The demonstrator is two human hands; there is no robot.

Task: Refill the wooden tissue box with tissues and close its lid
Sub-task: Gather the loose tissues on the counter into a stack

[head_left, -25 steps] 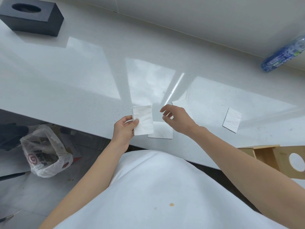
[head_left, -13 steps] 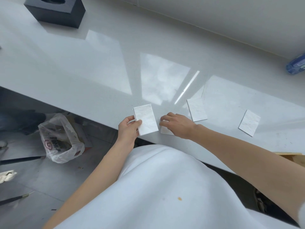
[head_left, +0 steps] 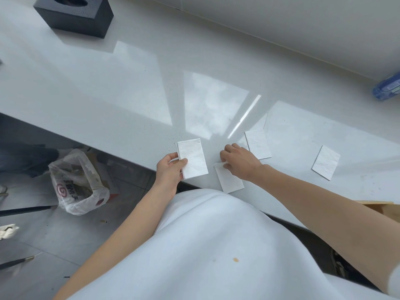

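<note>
My left hand [head_left: 169,172] pinches a small stack of folded white tissues [head_left: 192,158] just above the counter's near edge. My right hand [head_left: 239,160] rests its fingertips on the top corner of another folded tissue [head_left: 229,180] lying flat on the white counter [head_left: 129,87]. Two more folded tissues lie further right, one [head_left: 258,144] just beyond my right hand and one [head_left: 325,163] apart from it. Only a corner of the wooden tissue box [head_left: 384,207] shows at the right edge, behind my right forearm.
A black tissue box [head_left: 73,15] stands at the counter's far left. A blue plastic bottle [head_left: 387,88] lies at the far right by the wall. Below the counter on the floor sits a white plastic bag [head_left: 74,185] of rubbish.
My right hand came down from the air onto the tissue near the counter edge and slid it toward me. The left hand kept holding its stack. The view shifted left.
</note>
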